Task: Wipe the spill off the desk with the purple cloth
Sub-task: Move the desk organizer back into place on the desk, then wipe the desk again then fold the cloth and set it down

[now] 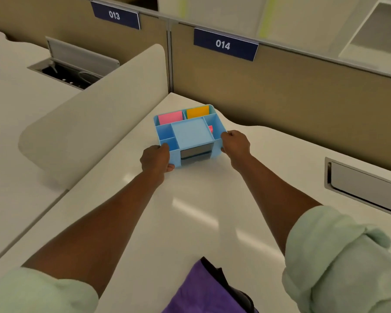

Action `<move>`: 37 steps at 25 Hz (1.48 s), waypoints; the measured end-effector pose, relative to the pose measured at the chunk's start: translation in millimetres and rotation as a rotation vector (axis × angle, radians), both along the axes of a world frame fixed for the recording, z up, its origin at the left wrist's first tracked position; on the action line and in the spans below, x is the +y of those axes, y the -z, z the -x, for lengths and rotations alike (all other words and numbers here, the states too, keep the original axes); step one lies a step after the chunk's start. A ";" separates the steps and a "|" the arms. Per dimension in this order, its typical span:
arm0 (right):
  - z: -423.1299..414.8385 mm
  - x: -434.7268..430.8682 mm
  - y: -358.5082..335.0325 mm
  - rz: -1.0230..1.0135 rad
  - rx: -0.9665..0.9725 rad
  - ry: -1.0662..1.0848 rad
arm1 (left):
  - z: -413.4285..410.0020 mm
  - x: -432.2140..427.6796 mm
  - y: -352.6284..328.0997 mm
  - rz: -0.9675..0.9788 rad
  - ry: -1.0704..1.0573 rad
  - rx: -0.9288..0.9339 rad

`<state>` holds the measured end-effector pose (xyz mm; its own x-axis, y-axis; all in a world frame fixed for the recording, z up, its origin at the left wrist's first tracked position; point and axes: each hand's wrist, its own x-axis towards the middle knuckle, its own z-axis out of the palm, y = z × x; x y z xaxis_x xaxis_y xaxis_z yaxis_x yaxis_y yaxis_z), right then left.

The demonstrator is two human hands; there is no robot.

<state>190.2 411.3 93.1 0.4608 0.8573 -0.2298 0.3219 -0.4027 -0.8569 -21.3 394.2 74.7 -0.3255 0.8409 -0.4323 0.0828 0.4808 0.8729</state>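
A blue desk organizer (191,133) with several compartments sits near the far corner of the white desk (201,206). It holds pink and orange note pads. My left hand (156,158) grips its near left corner and my right hand (235,143) grips its right side. The purple cloth (196,290) lies at the desk's near edge, between my forearms, with a dark object against its right side. I see no spill on the desk surface.
Tan partition panels labelled 013 and 014 run along the back. A curved beige divider (95,118) stands at the left. A closed cable hatch (366,186) is set into the desk at the right. An open cable hatch (75,66) shows on the neighbouring desk.
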 end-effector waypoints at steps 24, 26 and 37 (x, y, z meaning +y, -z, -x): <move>-41.1 -329.4 29.1 -0.156 -0.548 -0.378 | -104.2 -153.8 3.0 -0.450 0.536 0.414; 30.6 -399.9 67.3 -0.166 -0.726 -0.895 | -18.9 -206.8 27.1 -0.625 0.356 0.609; 126.4 -140.4 83.7 0.034 -0.846 -0.564 | 136.4 -331.0 87.2 -0.410 0.158 1.130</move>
<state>63.8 270.9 9.4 0.0142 0.9989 -0.0443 0.9676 -0.0249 -0.2511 -157.7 63.2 -12.5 -0.2289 0.9133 0.3369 0.9290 0.1015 0.3559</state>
